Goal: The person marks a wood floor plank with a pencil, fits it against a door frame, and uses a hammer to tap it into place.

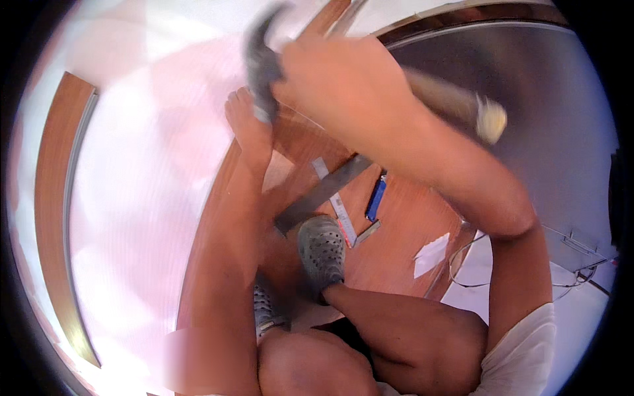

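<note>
My right hand is closed round a hammer, raised and blurred by motion. The dark curved hammer head shows to the left of the fist, and the pale-ended wooden handle sticks out to its right. Below the head, my left hand is at the far left edge of a brown wood-grain board. Its fingers are curled in; whatever they grip is hidden behind the hammer head. On the board lie a dark flat strip, a metal ruler partly under it, and a blue utility knife.
My foot in a perforated clog rests on the board. White paper lies near its right edge, beside a thin cable. A long brown plank lies at far left on the pale floor. A dark grey panel fills the far right.
</note>
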### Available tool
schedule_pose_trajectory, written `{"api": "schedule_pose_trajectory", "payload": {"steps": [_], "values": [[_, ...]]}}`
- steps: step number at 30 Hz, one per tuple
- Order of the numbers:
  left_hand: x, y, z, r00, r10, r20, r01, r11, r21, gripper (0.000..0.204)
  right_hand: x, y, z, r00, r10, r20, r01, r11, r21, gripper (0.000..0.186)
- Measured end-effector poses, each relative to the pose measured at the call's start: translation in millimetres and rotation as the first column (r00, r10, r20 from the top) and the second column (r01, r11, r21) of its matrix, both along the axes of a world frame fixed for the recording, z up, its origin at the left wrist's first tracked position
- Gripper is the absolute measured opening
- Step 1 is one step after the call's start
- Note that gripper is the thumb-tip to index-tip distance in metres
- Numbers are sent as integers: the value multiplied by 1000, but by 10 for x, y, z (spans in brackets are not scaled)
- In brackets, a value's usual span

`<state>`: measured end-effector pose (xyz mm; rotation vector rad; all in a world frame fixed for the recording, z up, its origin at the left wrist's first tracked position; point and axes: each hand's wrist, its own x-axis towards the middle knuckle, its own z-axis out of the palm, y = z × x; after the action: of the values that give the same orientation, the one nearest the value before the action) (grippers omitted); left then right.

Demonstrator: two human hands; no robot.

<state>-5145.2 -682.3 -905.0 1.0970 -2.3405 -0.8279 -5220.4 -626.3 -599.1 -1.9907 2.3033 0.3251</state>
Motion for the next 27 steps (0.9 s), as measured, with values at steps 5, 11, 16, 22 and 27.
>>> {"api": "schedule_pose_trajectory", "payload": {"steps": [5,11,16,22,27], "values": [[218,67,368,963,-265,-54,254,955,-155,34,-72,1411,-204,967,-254,8,253,965,71,35],[462,63,376,905,-406,127,425,853,-304,52,157,2541,-1086,643,-756,121,721,651,237,35],[331,96,560,864,-414,285,475,859,-193,61,394,2992,-1560,341,-900,270,866,413,282,47],[214,65,556,869,-385,311,445,882,-153,64,539,3264,-2037,404,-839,364,871,475,127,59],[238,89,229,986,-167,-20,168,981,94,40,705,3368,-2134,369,-691,621,779,595,199,52]]}}
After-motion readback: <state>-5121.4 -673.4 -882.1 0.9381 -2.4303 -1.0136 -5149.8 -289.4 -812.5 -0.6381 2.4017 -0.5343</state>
